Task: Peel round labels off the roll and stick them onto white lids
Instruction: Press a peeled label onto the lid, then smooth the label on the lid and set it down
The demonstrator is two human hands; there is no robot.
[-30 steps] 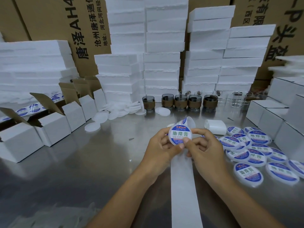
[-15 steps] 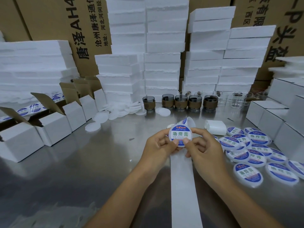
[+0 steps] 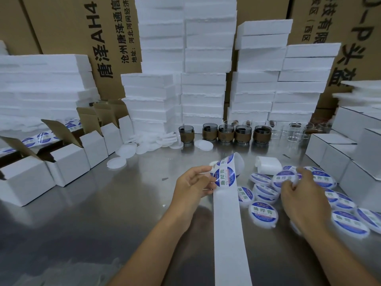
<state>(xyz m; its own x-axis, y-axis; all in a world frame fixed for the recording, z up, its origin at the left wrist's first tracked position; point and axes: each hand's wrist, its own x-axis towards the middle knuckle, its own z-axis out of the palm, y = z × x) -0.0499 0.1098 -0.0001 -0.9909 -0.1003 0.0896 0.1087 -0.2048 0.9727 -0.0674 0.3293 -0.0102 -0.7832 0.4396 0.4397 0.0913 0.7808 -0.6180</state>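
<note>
Left hand (image 3: 193, 182) pinches the edge of the long white paper backing strip (image 3: 226, 223) beside its round blue label (image 3: 224, 178), above the steel table (image 3: 103, 213). Right hand (image 3: 305, 197), blurred with fingers curled, lies over the blue-labelled white round lids (image 3: 263, 211); whether it grips one cannot be told.

A white backing strip (image 3: 228, 234) runs up the steel surface (image 3: 103, 213) from the near edge and curls over at its far end, its left edge pinched in the grip of the left hand (image 3: 193, 182). A round blue-and-white label (image 3: 224, 178) with green characters sits just below the curl. Labelled lids (image 3: 263, 212) lie face-up, clustered to the right. Plain white lids (image 3: 123, 150) lie scattered at the back left.
</note>
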